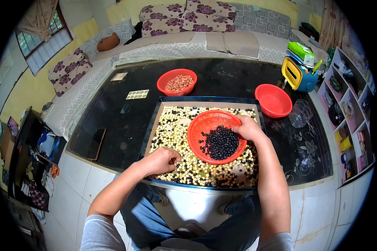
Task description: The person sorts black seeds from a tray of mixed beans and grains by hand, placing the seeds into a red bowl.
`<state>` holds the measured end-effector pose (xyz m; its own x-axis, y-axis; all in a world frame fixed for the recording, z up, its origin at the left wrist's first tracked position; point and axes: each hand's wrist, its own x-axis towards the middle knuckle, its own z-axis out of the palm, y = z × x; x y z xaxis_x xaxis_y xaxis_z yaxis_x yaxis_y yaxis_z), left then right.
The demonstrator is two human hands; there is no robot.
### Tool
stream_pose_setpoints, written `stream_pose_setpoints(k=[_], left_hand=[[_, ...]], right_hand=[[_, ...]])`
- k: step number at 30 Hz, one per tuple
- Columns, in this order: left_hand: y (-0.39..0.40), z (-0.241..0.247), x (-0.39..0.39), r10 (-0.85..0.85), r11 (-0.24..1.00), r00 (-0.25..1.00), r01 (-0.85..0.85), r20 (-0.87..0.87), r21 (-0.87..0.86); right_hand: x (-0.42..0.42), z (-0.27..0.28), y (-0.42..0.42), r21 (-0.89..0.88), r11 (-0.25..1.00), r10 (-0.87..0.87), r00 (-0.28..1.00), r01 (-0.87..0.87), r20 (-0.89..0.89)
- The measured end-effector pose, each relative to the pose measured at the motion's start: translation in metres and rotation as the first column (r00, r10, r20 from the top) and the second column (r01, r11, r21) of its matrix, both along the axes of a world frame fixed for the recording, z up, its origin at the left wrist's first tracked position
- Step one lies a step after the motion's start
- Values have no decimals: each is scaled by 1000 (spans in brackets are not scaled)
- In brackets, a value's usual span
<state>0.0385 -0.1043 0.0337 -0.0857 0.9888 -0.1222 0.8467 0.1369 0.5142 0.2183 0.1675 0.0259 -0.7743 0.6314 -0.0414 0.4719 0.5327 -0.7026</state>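
Note:
A shallow rectangular tray point(204, 99) holds a mix of yellow, black and brown beans point(172, 131). Over its right part is a red plastic colander point(196, 125) with black beans point(221, 142) heaped in it. My right hand point(248, 128) grips the colander's right rim, thumb inside and touching or close to the black beans. At the tray's lower left, my left hand point(162, 161) is down at the mixed beans with its fingers curled; whether a bean is between the fingertips cannot be seen.
On the black table point(113, 119), a red basket point(161, 84) of peanuts or reddish beans stands behind the tray. An empty red basket point(273, 102), a clear plastic container point(301, 113) and a tissue box point(297, 73) are at right. A phone point(97, 143) lies at left.

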Motion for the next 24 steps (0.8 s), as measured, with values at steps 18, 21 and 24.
stream_pose_setpoints(k=[18, 21, 24], left_hand=[[4, 4, 2, -19, 999, 1000, 18, -5, -47], [3, 1, 0, -23, 999, 1000, 23, -13, -28], [4, 6, 0, 22, 999, 1000, -22, -4, -43]], right_hand=[[0, 1, -1, -29, 999, -16, 1000, 17, 15], [-1, 0, 0, -20, 1000, -18, 1000, 18, 20], [-2, 0, 1, 2, 1000, -12, 1000, 12, 27]])
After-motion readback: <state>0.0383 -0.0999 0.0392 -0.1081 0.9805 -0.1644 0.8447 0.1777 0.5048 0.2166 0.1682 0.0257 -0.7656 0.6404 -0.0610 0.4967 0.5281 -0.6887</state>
